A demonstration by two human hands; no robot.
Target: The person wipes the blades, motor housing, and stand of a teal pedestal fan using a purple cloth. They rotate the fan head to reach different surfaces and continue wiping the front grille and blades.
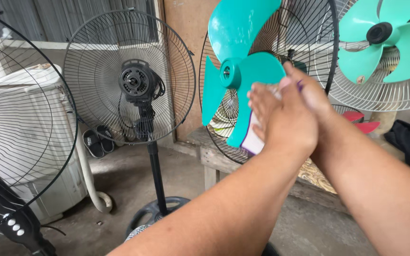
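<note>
The left hand (281,121) and right hand (309,92) press together around a white and purple cloth (252,141), holding it against the teal plastic fan blade (240,71) in front of a black wire fan guard (309,42). Behind, a bladeless black pedestal fan (136,83) stands on the grey concrete floor (119,180), near black sandals (98,141), a white washing machine (20,118) and a wooden bench (224,161).

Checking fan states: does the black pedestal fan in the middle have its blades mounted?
No: the black pedestal fan shows a bare motor hub inside its rear wire guard.
</note>
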